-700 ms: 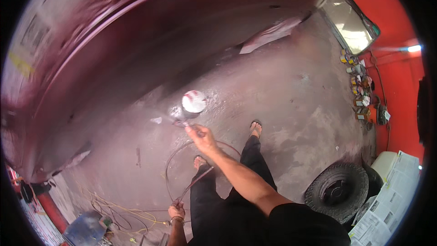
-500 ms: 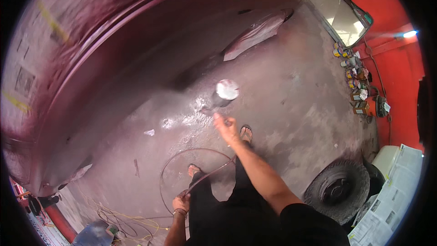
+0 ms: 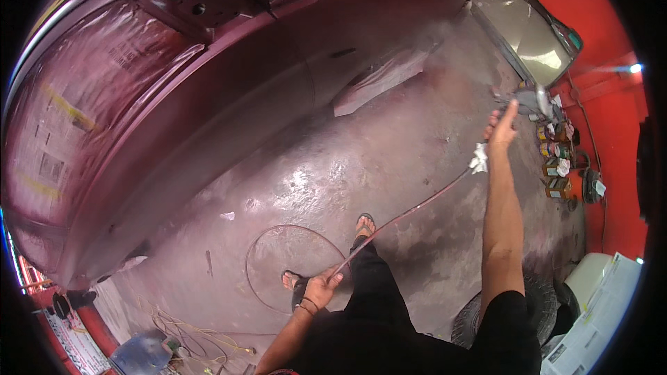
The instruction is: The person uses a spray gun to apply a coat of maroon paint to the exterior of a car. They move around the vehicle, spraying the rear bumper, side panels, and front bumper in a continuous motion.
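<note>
My right hand (image 3: 501, 128) is stretched far out to the right, its fingers wrapped round a spray gun (image 3: 533, 101) that is partly blurred. A white scrap of cloth or paper (image 3: 479, 157) is tied round the air hose (image 3: 431, 199) just below that hand. Lower down, my left hand (image 3: 322, 288) grips the same hose in front of my legs. From there the hose hangs in a loose loop above the floor. A dull maroon car (image 3: 229, 111) fills the left and upper part, its window covered with taped masking sheet (image 3: 52, 160).
Several paint cans (image 3: 552, 149) line the red wall (image 3: 618, 146), below a loose pale car panel (image 3: 517, 21). A tyre (image 3: 469, 319) lies behind my right arm. Yellow cord (image 3: 208, 337) and a blue container (image 3: 142, 354) are at lower left.
My right hand has swung the spray gun from mid-view to the far right, away from the car. My left hand has risen slightly rightward along with the hose. The view has shifted.
</note>
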### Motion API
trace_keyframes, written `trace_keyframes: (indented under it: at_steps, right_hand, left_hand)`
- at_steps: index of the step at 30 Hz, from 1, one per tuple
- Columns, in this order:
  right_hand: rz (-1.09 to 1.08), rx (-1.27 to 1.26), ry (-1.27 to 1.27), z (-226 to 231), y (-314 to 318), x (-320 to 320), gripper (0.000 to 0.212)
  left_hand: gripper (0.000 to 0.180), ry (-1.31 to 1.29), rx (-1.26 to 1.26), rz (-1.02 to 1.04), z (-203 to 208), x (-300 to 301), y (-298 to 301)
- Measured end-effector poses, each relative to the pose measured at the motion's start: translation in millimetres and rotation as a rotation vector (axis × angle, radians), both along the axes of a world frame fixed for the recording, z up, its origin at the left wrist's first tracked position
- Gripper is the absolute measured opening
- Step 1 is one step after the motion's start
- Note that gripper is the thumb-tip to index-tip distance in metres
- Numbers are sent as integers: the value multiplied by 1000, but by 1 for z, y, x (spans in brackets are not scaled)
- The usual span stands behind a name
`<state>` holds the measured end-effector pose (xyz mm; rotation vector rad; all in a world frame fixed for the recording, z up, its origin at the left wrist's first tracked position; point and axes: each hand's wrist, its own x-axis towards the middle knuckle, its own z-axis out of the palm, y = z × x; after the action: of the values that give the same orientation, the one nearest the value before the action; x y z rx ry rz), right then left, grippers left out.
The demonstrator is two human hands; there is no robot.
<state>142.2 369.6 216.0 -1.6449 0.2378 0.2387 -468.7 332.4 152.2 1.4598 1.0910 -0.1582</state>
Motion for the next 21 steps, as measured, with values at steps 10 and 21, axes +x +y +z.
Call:
trace_keyframes:
  at_steps: [10, 21]
  right_hand:
    - [64, -31, -7, -30, 12, -146, 66]
    - [412, -86, 293, -115, 106, -568, 68]
  left_hand:
    - [39, 151, 228, 160, 3, -142, -10]
    - [32, 324, 355, 645, 48, -479, -71]
